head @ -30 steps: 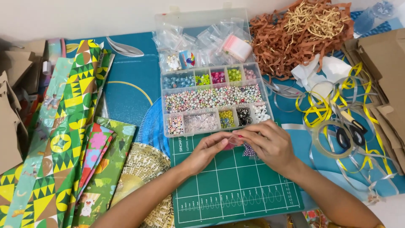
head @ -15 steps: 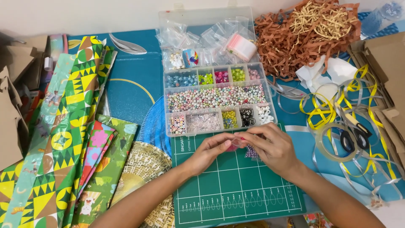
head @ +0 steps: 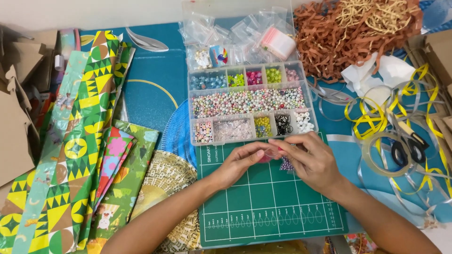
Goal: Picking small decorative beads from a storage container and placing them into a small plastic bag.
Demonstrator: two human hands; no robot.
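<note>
Far left on the worktop there's cardboard [head: 16, 117], then sheets of gift wrap [head: 80, 141] and a gold paper fan [head: 165, 181] poking out beside the green mat [head: 263, 202].

The left hand [head: 238, 164] sits over the far edge of the mat, thumb and forefinger pressed together on a small pink bead piece [head: 264, 157]. The right hand [head: 313, 162] meets it from the other side, its grip pinched on the same spot, with a short strand of purple beads [head: 286, 164] hanging below the fingers. Whether there's thread between the fingertips is too small to tell.

To do this bit well, she should probably keep both wrists low over the mat, so a dropped bead lands flat and doesn't roll. Working close to the bead box [head: 252, 110], just past the fingers, keeps refills an easy reach.

Off to the right: yellow ribbon [head: 372, 122], a tape roll [head: 381, 155], scissors [head: 407, 146], and brown paper shred [head: 358, 33] at the far edge.
</note>
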